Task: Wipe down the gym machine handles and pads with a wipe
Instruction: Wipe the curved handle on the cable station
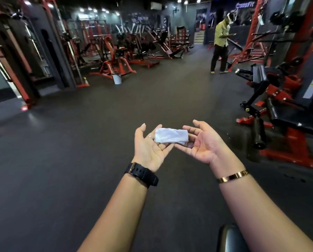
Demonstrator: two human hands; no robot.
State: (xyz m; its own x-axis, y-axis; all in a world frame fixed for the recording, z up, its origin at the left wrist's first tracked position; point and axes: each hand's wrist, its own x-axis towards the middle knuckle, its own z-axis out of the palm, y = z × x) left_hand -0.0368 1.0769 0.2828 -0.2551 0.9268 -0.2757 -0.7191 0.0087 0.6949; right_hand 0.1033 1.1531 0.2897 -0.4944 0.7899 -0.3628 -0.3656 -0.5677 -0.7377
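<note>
Head view: folded white wipe lies across upturned fingers of both hands, long axis running left to right. Left hand under wipe's left end, right hand under right end; both spread, pinching nothing. Black roller pad right of wipe, nearer right hand.

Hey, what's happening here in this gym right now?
A person is holding a folded white wipe across the fingers of both upturned hands, the left hand and the right hand, above the gym floor. No wiping is under way, and the wipe touches no equipment. A red and black machine with a padded seat stands to the right. Another person stands farther back.
</note>
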